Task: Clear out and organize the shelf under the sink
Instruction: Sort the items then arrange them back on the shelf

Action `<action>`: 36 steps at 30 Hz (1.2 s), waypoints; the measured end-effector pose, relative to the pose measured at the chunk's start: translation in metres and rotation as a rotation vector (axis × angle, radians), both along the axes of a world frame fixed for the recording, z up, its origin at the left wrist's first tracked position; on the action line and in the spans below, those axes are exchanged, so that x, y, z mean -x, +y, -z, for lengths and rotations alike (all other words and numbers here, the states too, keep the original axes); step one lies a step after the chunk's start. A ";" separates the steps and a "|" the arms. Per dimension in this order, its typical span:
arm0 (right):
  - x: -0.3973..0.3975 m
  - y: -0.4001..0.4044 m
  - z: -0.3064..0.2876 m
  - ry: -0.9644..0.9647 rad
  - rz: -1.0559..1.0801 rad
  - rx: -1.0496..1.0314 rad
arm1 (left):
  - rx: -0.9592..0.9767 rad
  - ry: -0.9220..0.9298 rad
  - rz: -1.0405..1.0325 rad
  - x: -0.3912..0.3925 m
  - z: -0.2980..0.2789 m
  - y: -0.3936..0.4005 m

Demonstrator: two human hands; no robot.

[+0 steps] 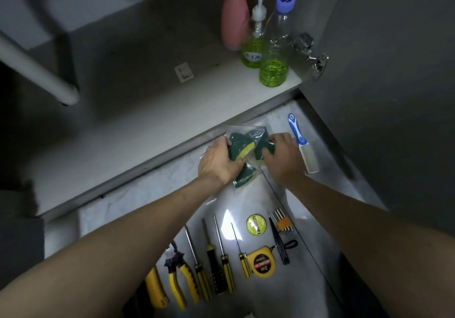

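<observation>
1. Green-and-yellow scouring sponges (240,149) sit inside a clear plastic bag (242,130), held just above the pale floor (152,189) at the front edge of the shelf (138,120) under the sink.
2. Curled round one sponge through the plastic, the left hand (218,161) grips the bag's left side, fingers close together.
3. On the bag's right side, the right hand (283,155) has its fingers bent over the plastic and a green pad; whether thumb and fingers pinch cannot be told.
4. Just right of that hand, a blue-handled brush (301,142) lies on the floor.
5. At the shelf's right end stand a pink spray bottle (234,22), a pump bottle (253,49) of green liquid and a clear bottle (277,54) with a purple cap, close together.
6. A white pipe (37,68) slants over the shelf's left part.
7. Nearer the person, tools lie in a row on the floor: pliers (178,275), screwdrivers (221,263), a tape measure (262,262) and hex keys (283,221).
</observation>
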State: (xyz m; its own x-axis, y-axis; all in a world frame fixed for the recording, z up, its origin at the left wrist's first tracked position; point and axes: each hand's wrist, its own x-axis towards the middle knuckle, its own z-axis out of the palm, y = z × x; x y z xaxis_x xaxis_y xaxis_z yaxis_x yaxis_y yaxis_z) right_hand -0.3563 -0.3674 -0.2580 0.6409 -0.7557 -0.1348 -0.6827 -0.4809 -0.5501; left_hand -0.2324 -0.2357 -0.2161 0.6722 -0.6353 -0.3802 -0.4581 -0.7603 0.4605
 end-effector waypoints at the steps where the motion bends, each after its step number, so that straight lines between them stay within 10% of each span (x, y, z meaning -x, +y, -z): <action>1: -0.004 0.000 0.001 0.023 -0.004 0.005 | 0.012 0.001 0.008 -0.003 -0.006 0.009; 9: -0.020 0.007 0.007 0.266 -0.006 0.059 | 0.132 -0.073 0.054 -0.030 -0.051 0.047; 21: -0.012 0.001 -0.052 -0.462 0.159 0.134 | 0.482 -0.245 -0.031 -0.093 -0.082 -0.003; 29: -0.103 -0.025 -0.080 0.005 -0.149 0.431 | 0.399 -0.064 -0.274 -0.148 -0.105 -0.035; 36: -0.092 -0.027 -0.063 -0.033 -0.331 0.511 | 0.404 -0.065 -0.244 -0.168 -0.111 -0.082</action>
